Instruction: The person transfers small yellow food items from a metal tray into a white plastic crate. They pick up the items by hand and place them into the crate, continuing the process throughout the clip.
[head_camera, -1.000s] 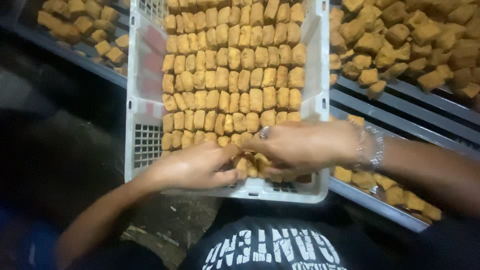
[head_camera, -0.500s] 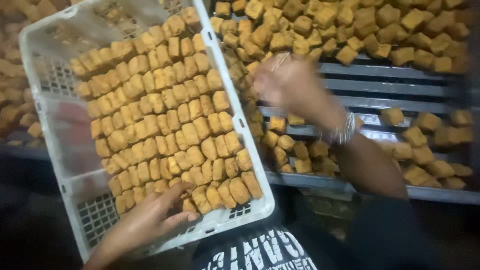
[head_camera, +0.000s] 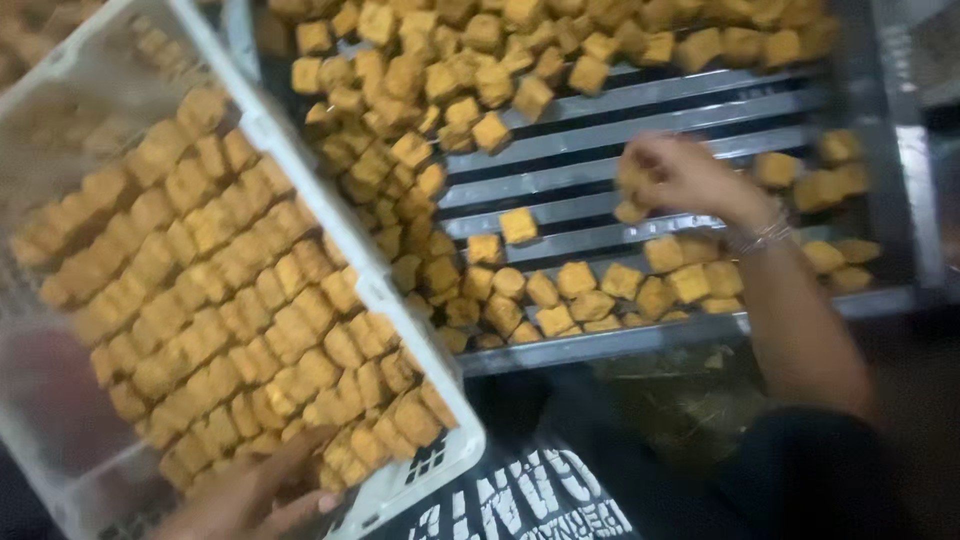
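a slatted metal rack (head_camera: 640, 140) is seen across the upper right, strewn with loose golden-brown fried cubes (head_camera: 590, 290), thickest along its far edge and in a row along its near edge. a white perforated plastic crate (head_camera: 300, 170) occupies the left; it is tilted, its long axis running from upper left to lower right, the near corner pointing toward the person's body. the crate is packed with fried cubes (head_camera: 220, 310) laid in close rows along that axis. the step in hand is judged to be the gathering of loose cubes from the rack for packing into the crate. the right hand (head_camera: 680, 175) is held over the rack, its fingers curled closed around at least one cube (head_camera: 630, 210); how many are gripped cannot be told. the left hand (head_camera: 250, 495) is laid against the rows at the crate's near end, fingers spread and flat, nothing grasped. the next move is judged to call for the gripped cube to be carried left and set in line with the rows.
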